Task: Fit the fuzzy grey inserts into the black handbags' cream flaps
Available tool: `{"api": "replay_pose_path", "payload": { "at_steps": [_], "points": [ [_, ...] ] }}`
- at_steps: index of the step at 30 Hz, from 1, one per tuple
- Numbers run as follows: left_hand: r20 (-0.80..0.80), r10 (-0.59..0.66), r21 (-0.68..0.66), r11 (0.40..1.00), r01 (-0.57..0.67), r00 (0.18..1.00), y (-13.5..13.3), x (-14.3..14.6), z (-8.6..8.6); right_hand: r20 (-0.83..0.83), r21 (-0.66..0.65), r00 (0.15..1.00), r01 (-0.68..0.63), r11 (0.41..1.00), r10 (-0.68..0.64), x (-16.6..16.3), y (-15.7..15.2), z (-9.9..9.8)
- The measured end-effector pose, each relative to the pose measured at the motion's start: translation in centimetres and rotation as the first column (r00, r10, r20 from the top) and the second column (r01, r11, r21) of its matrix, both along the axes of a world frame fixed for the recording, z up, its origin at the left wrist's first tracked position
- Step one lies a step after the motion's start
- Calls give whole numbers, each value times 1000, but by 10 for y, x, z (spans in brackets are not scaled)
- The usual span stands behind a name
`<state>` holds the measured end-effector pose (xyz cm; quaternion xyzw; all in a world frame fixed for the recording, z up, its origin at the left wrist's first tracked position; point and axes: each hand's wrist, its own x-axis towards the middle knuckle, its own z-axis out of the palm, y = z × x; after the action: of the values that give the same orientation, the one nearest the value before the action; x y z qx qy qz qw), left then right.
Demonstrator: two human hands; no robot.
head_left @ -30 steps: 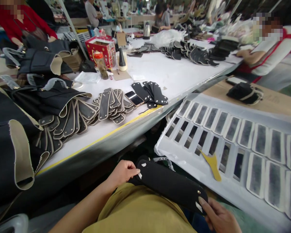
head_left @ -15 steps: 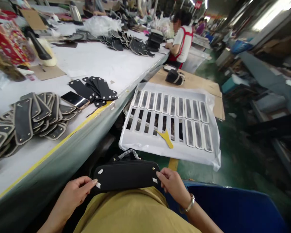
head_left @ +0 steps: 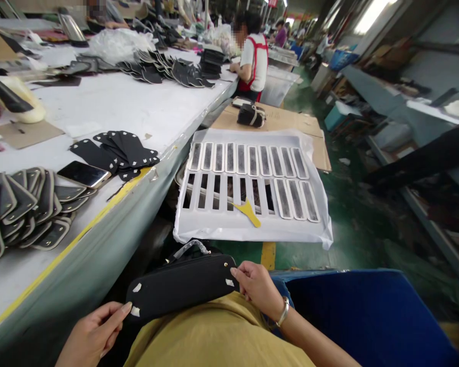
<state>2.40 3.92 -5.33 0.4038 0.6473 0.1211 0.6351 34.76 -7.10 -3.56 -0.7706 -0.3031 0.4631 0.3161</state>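
A long black panel with rounded ends (head_left: pixel 179 286) lies across my lap, tilted down toward the left. It looks like the base of a bag. White tape bits sit near three of its corners, and a metal stud shows at its upper right. My left hand (head_left: pixel 95 331) pinches the lower left corner between thumb and fingers. At the right end, my right hand (head_left: pixel 258 286), with a silver bangle on the wrist, pinches the edge. Behind the panel shows a handle wrapped in clear plastic (head_left: pixel 191 248); what lies beneath is hidden.
Ahead stands a white slotted board (head_left: pixel 222 229) with grey strips and a yellow tool (head_left: pixel 248 211). Left, the table (head_left: pixel 110 107) bears black panels (head_left: pixel 122 148), grey panels (head_left: pixel 26 204) and a phone (head_left: pixel 83 174). A blue bin (head_left: pixel 367 316) is at my right; a co-worker (head_left: pixel 254 61) sits beyond.
The view has turned right, so the table and board appear farther left. The panel's left end has dipped, with my left hand lower. Both hands keep their hold.
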Motion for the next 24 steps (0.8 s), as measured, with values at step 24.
{"api": "replay_pose_path", "payload": {
  "at_steps": [24],
  "points": [
    [-18,-68,69,995,69,998,-2,-4,-6,129,20,988,-86,996,83,2,2,2]
  ]
}}
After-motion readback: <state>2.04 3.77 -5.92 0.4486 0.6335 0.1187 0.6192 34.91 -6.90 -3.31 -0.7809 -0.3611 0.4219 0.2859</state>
